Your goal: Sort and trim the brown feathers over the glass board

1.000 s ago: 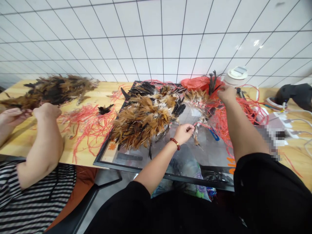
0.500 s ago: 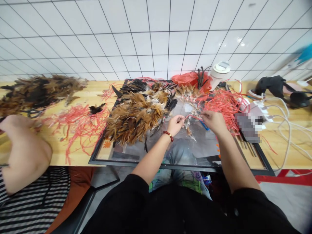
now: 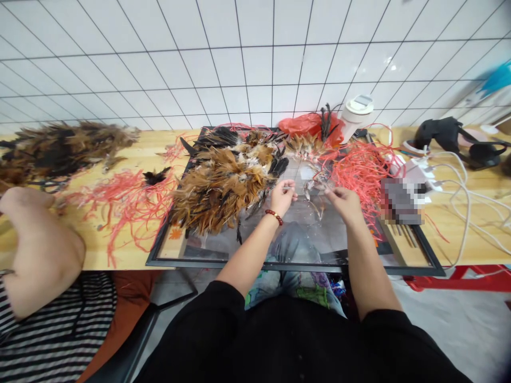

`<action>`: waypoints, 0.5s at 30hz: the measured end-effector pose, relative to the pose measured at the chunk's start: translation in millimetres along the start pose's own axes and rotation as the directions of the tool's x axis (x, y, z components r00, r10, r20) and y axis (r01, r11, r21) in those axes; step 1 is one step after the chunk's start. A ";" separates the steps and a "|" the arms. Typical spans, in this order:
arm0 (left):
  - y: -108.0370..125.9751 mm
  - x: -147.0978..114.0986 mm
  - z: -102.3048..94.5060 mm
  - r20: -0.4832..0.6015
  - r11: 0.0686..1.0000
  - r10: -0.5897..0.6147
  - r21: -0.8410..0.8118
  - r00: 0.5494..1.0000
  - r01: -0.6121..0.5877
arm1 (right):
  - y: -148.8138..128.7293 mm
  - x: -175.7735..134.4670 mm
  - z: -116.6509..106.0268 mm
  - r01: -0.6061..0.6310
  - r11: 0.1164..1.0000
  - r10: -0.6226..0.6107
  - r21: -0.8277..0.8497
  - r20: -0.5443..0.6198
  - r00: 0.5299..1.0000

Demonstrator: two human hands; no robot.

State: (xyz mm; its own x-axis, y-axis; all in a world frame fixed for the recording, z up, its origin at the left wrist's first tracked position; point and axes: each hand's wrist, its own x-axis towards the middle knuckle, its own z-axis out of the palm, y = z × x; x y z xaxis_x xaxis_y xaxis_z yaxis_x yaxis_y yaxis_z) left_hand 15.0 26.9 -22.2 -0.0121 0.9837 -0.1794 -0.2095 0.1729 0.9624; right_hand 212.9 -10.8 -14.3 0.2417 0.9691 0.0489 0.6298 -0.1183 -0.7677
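My left hand (image 3: 283, 196), with a beaded bracelet (image 3: 274, 215) at the wrist, hovers just right of a large brown feather bundle (image 3: 223, 186). Its fingers are loosely curled and a little apart, with nothing visible in them. Over the dark-framed glass panel (image 3: 255, 250), my right hand (image 3: 344, 203) is closed in a pinch, its fingertips beside small pale loose feathers (image 3: 318, 183). What it pinches is too small to make out. A tangle of red plastic strips (image 3: 361, 173) lies behind and right of that hand.
Along the back stand a red plastic bag (image 3: 303, 125) and a white cup (image 3: 356, 117). To the right are a pixelated phone-like object (image 3: 401, 201), white cables (image 3: 465, 213) and a black strapped item (image 3: 439, 133). At left, a co-worker's arm (image 3: 43, 234) rests near more feathers (image 3: 64, 149).
A red strip stretched between both hands before; it no longer shows there. My hands are slightly farther apart, and the left fingers have loosened. The blue item by my right hand is no longer visible.
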 end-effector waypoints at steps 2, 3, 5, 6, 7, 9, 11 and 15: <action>0.5 -0.7 -0.3 -0.002 1.000 -0.002 0.027 1.000 0.002 | 10.4 1.7 -9.3 -0.040 0.988 0.048 0.147 -0.050 0.998; 0.3 -2.1 0.1 0.026 0.998 -0.005 0.061 1.000 0.004 | 11.5 0.4 -11.2 -0.051 0.976 0.066 0.212 -0.060 0.996; -1.0 -6.6 2.4 0.132 0.991 -0.020 0.137 0.991 0.002 | 4.7 -5.8 -8.3 -0.071 0.940 0.089 0.334 -0.039 0.995; -2.0 -9.4 4.1 0.199 0.987 -0.032 0.163 0.979 -0.001 | -2.2 -10.0 -3.9 -0.076 0.921 0.085 0.381 -0.006 0.996; -2.9 -12.2 6.0 0.261 0.987 -0.039 0.162 0.965 -0.004 | -10.3 -14.5 1.7 -0.075 0.913 0.064 0.401 0.042 0.997; -4.2 -16.8 9.4 0.338 0.993 -0.025 0.119 0.941 -0.016 | -26.3 -22.2 13.5 -0.017 0.938 -0.027 0.347 0.121 0.992; -4.5 -18.7 10.8 0.343 0.997 0.002 0.074 0.939 -0.029 | -36.9 -26.1 21.9 0.078 0.960 -0.120 0.269 0.144 0.982; -5.5 -14.7 7.7 0.197 0.999 0.027 0.027 0.980 -0.033 | -43.0 -18.5 21.6 0.149 0.985 -0.160 0.080 0.141 0.977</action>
State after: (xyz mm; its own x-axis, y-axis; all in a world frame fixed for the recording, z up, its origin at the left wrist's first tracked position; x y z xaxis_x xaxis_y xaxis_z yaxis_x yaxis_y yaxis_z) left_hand 23.8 11.9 -23.3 0.1747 0.9785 -0.1093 -0.1829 0.1413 0.9729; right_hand 165.4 -19.0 4.0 0.0313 0.9963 0.0801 0.5974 0.0456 -0.8006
